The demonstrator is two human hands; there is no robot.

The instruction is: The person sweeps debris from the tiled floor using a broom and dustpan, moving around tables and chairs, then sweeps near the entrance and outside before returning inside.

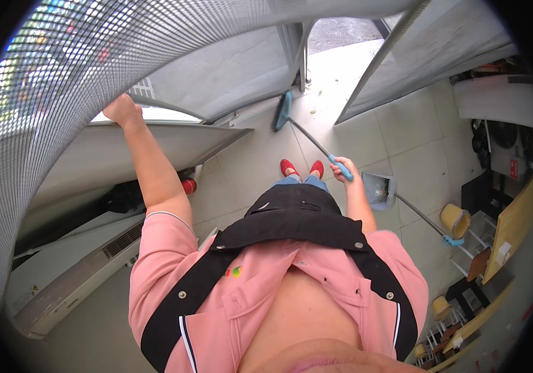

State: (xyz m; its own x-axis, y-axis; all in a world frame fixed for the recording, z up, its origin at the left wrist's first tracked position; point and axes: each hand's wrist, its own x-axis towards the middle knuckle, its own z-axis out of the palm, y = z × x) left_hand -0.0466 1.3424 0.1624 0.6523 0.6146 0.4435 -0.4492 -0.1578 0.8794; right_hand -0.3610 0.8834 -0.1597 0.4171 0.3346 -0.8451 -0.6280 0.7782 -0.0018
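My right hand [345, 170] is closed round the light-blue grip of a short-handled broom [308, 135]. The broom's blue head with dark bristles [283, 112] is beyond my feet, over the tiled floor near a doorway. My left hand [124, 111] is raised at the upper left, closed on the edge of a grey mesh curtain [108, 56]; its fingers are partly hidden. A grey dustpan [378, 190] with a long handle lies to the right of my right forearm, its blue handle end near a yellow bin. A few small leaves [313, 112] lie on the floor by the doorway.
Translucent curtain panels [415, 60] hang on both sides of the bright doorway [341, 60]. On the right stand yellow bins [455, 220], yellow-topped tables [511, 228] and stools. A long vented appliance [80, 275] is at the lower left. A red object [189, 186] sits beneath the left panel.
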